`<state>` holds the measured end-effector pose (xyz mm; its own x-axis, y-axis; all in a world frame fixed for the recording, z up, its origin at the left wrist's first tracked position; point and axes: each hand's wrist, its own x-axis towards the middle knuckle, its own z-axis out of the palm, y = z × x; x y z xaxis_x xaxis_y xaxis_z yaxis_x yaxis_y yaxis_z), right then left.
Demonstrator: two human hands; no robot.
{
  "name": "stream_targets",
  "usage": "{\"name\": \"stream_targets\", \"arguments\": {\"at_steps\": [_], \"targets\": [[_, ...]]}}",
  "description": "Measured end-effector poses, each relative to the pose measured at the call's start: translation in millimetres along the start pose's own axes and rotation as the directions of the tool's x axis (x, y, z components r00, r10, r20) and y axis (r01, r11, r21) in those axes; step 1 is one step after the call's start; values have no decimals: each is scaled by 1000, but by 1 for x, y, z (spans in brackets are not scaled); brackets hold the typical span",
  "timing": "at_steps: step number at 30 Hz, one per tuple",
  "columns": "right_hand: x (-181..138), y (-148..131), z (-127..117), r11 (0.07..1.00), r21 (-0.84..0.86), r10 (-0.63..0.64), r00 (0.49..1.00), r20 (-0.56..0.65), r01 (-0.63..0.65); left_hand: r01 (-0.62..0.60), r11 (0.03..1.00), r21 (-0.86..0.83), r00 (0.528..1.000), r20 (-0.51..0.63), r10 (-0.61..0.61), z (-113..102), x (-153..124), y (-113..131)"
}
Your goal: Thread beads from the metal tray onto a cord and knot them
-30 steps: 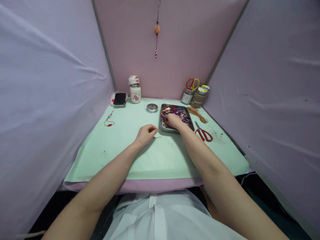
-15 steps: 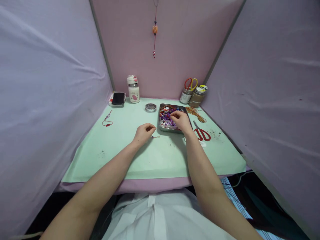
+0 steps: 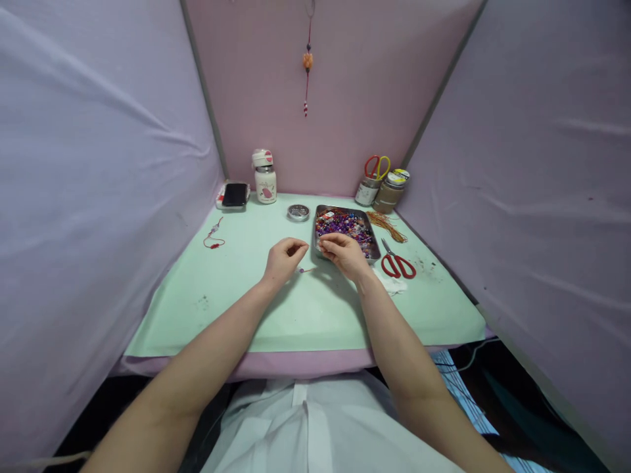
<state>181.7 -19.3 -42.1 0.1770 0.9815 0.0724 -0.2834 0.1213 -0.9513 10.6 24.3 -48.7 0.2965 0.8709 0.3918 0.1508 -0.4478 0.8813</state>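
Observation:
My left hand (image 3: 283, 257) rests on the pale green mat, fingers pinched on a thin cord (image 3: 306, 270) with a small purple bead on it. My right hand (image 3: 342, 252) is just right of it, at the near left corner of a metal tray (image 3: 373, 244) full of mixed purple, red and dark beads. Its fingers are pinched together, probably on a bead too small to make out. The two hands' fingertips are close together but apart.
Red scissors (image 3: 398, 263) and a white scrap (image 3: 393, 284) lie right of the tray, with orange threads (image 3: 387, 225) behind. Two jars (image 3: 384, 187), a small tin (image 3: 298, 211), a white bottle (image 3: 265, 178), a phone (image 3: 234, 194) and a red beaded cord (image 3: 213, 236) sit farther back.
My right hand has drawn back out of the bead tray and moved left toward my left hand. My left hand has stayed in place on the cord.

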Motion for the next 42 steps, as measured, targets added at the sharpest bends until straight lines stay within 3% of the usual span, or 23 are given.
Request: {"name": "stream_targets", "arguments": {"at_steps": [10,21,29,35,42], "targets": [[-5,7,10,1000,-2,18,999,28,-18,-160,981,107,987,9,160,-2,-2,6],[-6,5,11,994,63,81,993,82,-86,-173,980,96,985,1,174,-2,-3,7],[-5,7,10,998,49,43,998,53,-46,-178,977,120,984,1,179,-2,-4,8],[-5,9,9,995,68,75,996,57,-79,-238,942,236,966,-44,255,-4,-4,10],[-6,11,10,995,58,73,994,76,-77,-214,940,267,972,-40,232,-2,-4,11]]}}
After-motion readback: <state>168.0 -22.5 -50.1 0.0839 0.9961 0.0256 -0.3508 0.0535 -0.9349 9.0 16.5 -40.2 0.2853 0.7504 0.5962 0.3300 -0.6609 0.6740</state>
